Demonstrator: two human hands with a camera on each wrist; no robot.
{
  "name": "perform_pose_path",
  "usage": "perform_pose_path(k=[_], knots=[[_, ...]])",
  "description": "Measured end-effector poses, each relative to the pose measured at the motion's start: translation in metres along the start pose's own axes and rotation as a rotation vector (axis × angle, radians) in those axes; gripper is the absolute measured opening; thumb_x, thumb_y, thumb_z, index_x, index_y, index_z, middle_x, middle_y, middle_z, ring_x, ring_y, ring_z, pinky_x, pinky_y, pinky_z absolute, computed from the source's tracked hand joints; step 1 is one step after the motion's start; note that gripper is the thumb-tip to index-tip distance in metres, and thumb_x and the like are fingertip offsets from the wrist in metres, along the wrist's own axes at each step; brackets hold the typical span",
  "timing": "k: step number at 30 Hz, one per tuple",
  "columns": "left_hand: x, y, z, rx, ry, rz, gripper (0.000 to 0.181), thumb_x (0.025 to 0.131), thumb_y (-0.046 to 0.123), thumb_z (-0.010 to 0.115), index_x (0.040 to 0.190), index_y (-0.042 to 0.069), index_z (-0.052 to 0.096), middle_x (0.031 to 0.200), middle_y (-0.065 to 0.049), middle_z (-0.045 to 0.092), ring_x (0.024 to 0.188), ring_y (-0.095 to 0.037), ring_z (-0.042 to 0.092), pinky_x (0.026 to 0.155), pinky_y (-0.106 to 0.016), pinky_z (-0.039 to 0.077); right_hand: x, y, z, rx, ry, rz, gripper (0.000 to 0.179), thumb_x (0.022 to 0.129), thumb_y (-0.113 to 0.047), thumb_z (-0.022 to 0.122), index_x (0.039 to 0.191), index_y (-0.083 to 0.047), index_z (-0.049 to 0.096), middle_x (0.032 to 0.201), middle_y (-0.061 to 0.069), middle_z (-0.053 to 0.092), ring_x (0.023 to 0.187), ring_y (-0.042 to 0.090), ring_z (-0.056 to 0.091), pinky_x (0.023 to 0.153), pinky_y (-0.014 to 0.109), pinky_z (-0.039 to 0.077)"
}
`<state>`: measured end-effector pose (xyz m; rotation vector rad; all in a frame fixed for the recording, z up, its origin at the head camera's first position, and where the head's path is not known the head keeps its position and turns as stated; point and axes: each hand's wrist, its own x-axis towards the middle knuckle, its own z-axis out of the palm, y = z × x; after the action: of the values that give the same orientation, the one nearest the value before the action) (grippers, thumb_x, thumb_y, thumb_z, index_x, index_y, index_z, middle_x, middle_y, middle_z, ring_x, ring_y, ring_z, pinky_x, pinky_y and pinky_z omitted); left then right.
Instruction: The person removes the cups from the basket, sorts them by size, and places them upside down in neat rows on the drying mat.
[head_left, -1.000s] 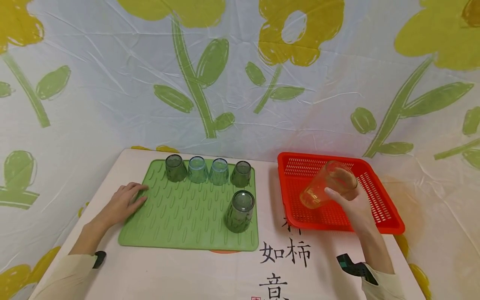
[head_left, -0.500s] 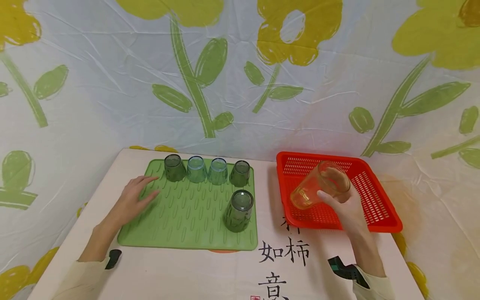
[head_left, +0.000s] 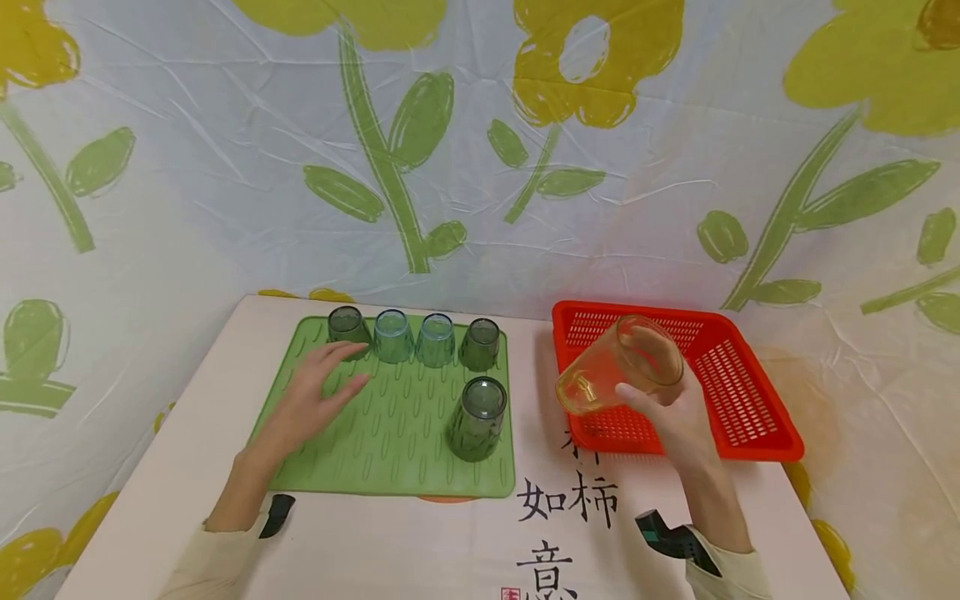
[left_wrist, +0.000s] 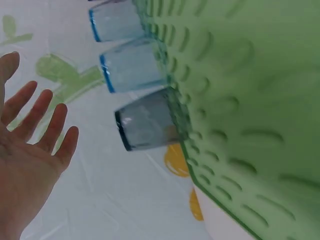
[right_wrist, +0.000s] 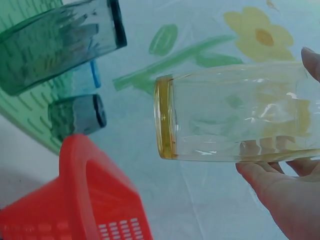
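My right hand (head_left: 675, 412) grips a tall amber drinking glass (head_left: 596, 379) near one end, tilted over the left side of the red basket (head_left: 750, 454). In the right wrist view, the thick yellow end of the glass points away from the fingers and nothing shows inside it. My left hand (head_left: 311, 404) hovers over the left part of the green mat (head_left: 375, 467), fingers spread and holding nothing. Closest to its fingertips is a small dark grey glass (left_wrist: 152, 120) at the mat's back left corner, partly covered by the hand in the head view.
Along the mat's back edge stand two blue glasses (head_left: 393, 337) and another dark grey glass (head_left: 480, 346). A taller grey glass (head_left: 477, 421) stands at the mat's right side. Behind the table (head_left: 360, 550) hangs a flower-patterned cloth (head_left: 247, 167).
My left hand has lifted off the mat's left edge and moved right over the mat. The right hand has carried the amber glass leftward across the basket.
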<state>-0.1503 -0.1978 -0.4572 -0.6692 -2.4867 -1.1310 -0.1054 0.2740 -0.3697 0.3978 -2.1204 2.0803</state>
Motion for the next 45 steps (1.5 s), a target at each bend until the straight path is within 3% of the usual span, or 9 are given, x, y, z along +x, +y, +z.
perform_pose_path(k=[10, 19, 24, 30, 34, 40, 45], knots=[[0.015, 0.050, 0.018, -0.145, -0.037, -0.011, 0.048, 0.099, 0.016, 0.071, 0.145, 0.014, 0.058, 0.147, -0.010, 0.052, 0.138, -0.031, 0.046, 0.105, -0.058, 0.042, 0.006, -0.013, 0.029, 0.069, -0.036, -0.027, 0.064, 0.090, 0.011, 0.064, 0.149, -0.007, 0.048, 0.146, 0.005, 0.056, 0.139, 0.020, 0.052, 0.103, 0.032, 0.050], [0.031, 0.097, 0.038, -0.314, -0.066, 0.090, 0.057, 0.096, 0.014, 0.075, 0.149, 0.018, 0.054, 0.148, -0.002, 0.051, 0.138, -0.024, 0.048, 0.109, -0.053, 0.043, 0.012, -0.015, 0.063, 0.140, -0.027, -0.071, 0.068, 0.084, 0.002, 0.076, 0.147, -0.008, 0.052, 0.143, 0.008, 0.057, 0.133, 0.025, 0.056, 0.103, 0.032, 0.051], [0.033, 0.115, 0.048, -0.382, -0.107, 0.122, 0.069, 0.091, 0.017, 0.081, 0.152, 0.020, 0.049, 0.149, 0.000, 0.051, 0.139, -0.021, 0.048, 0.111, -0.050, 0.042, 0.014, -0.006, 0.084, 0.225, -0.074, -0.103, 0.070, 0.084, -0.012, 0.084, 0.147, -0.010, 0.053, 0.144, 0.006, 0.057, 0.135, 0.024, 0.054, 0.106, 0.031, 0.049], [0.029, 0.123, 0.054, -0.406, -0.132, 0.123, 0.086, 0.083, 0.022, 0.089, 0.156, 0.021, 0.044, 0.147, 0.000, 0.053, 0.135, -0.019, 0.049, 0.109, -0.051, 0.044, 0.013, 0.005, 0.107, 0.259, -0.147, -0.145, 0.075, 0.084, -0.032, 0.087, 0.147, -0.014, 0.052, 0.146, 0.004, 0.056, 0.133, 0.024, 0.056, 0.107, 0.033, 0.047], [0.022, 0.124, 0.053, -0.389, -0.137, 0.098, 0.094, 0.079, 0.025, 0.093, 0.157, 0.023, 0.040, 0.147, 0.003, 0.051, 0.133, -0.018, 0.050, 0.104, -0.051, 0.048, 0.011, 0.011, 0.120, 0.282, -0.189, -0.149, 0.075, 0.085, -0.037, 0.085, 0.148, -0.017, 0.050, 0.145, 0.003, 0.056, 0.132, 0.024, 0.056, 0.108, 0.037, 0.047], [0.012, 0.119, 0.052, -0.369, -0.108, 0.144, 0.097, 0.076, 0.020, 0.094, 0.157, 0.018, 0.041, 0.143, -0.001, 0.055, 0.126, -0.020, 0.055, 0.099, -0.044, 0.052, 0.004, 0.018, 0.135, 0.361, -0.254, -0.176, 0.075, 0.088, -0.031, 0.083, 0.151, -0.011, 0.046, 0.148, 0.003, 0.052, 0.142, 0.031, 0.047, 0.113, 0.042, 0.041], [0.002, 0.112, 0.045, -0.391, -0.120, 0.159, 0.094, 0.077, 0.015, 0.093, 0.156, 0.015, 0.042, 0.146, -0.004, 0.055, 0.128, -0.021, 0.056, 0.099, -0.038, 0.054, -0.004, 0.021, 0.138, 0.341, -0.281, -0.176, 0.079, 0.090, -0.020, 0.081, 0.155, -0.013, 0.037, 0.152, 0.006, 0.046, 0.144, 0.028, 0.043, 0.114, 0.040, 0.040]])
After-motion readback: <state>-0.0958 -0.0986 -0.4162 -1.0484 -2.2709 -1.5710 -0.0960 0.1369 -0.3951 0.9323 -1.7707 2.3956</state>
